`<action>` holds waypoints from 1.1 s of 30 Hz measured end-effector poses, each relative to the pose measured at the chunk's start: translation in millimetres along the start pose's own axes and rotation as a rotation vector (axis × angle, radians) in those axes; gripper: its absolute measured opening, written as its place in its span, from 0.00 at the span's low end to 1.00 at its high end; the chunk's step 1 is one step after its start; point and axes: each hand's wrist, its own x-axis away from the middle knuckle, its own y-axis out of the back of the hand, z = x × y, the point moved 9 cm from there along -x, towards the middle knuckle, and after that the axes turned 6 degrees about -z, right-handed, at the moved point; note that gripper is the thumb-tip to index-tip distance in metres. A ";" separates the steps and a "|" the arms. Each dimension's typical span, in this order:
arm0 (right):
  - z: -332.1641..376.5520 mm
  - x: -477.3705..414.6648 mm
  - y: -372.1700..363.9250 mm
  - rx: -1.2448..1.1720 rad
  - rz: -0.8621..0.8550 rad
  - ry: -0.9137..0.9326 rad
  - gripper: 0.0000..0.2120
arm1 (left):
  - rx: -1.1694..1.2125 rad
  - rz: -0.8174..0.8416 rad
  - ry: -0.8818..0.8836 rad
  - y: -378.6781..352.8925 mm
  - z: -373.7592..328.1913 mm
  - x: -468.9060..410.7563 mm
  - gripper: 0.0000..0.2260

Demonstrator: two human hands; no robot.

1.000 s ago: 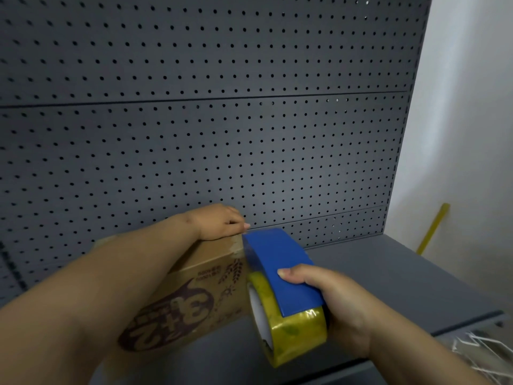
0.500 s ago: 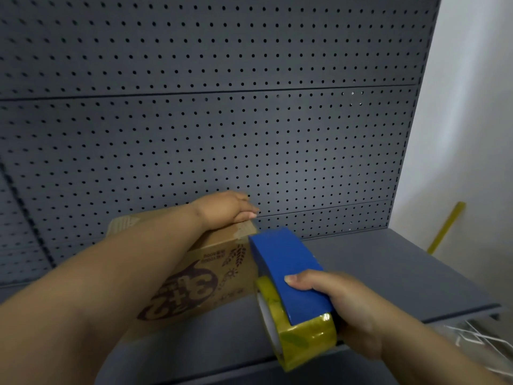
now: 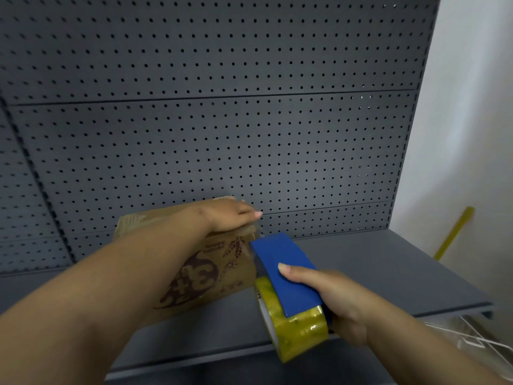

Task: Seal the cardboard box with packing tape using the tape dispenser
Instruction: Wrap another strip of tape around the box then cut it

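Observation:
A brown cardboard box [image 3: 222, 270] with dark printed graphics lies on the grey shelf [image 3: 374, 273]. My left hand [image 3: 227, 213] presses flat on the box's top near its right end, fingers stretched toward the pegboard. My right hand [image 3: 333, 298] grips a blue tape dispenser [image 3: 288, 273] with a yellowish roll of packing tape [image 3: 297, 332]. The dispenser's front edge meets the box's right end, just below my left hand. My left forearm hides much of the box's top.
A grey perforated back panel [image 3: 222, 120] rises right behind the box. A white wall [image 3: 472, 134] stands at the right, with a yellow stick [image 3: 455, 232] leaning against it. White wire parts [image 3: 472, 337] lie below the shelf's right front edge.
The view has tilted slightly. My left hand stays on the box's top. The dispenser remains at the box's right end, sitting a little lower against it.

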 end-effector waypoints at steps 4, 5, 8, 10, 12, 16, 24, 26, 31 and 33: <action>0.4 -2.7 6.0 -0.039 -0.002 -0.016 0.20 | -0.086 0.017 -0.019 -5.0 -7.2 3.8 0.25; 1.2 -3.7 7.3 -0.043 -0.001 -0.021 0.20 | -0.088 0.012 -0.012 -5.4 -6.6 4.8 0.25; 5.2 -7.7 8.7 -0.045 -0.001 -0.025 0.24 | -0.038 -0.011 -0.009 -5.1 -9.0 7.2 0.23; 9.2 -10.2 8.7 -0.043 -0.010 -0.029 0.25 | -0.034 -0.034 -0.018 -2.8 -13.2 8.3 0.22; 14.4 -12.6 8.8 -0.008 -0.032 -0.024 0.20 | -0.035 -0.057 -0.020 -0.4 -15.1 8.7 0.21; 25.4 -21.1 3.9 0.083 -0.051 -0.018 0.15 | -0.047 -0.055 -0.003 -4.9 -10.4 4.7 0.21; 45.8 -34.7 8.7 0.128 0.031 -0.148 0.14 | -0.020 -0.046 -0.040 -11.9 -7.9 -0.3 0.19; 39.1 -32.9 -0.1 0.145 0.081 -0.181 0.14 | -0.009 -0.042 -0.049 -8.8 -9.8 -0.4 0.19; 5.2 -33.8 -13.7 0.247 0.040 -0.163 0.11 | 0.030 -0.053 -0.059 -12.3 -3.1 -3.9 0.21; 25.0 -37.4 7.1 0.144 -0.020 -0.075 0.10 | 0.054 -0.041 -0.065 -15.7 1.9 -7.3 0.23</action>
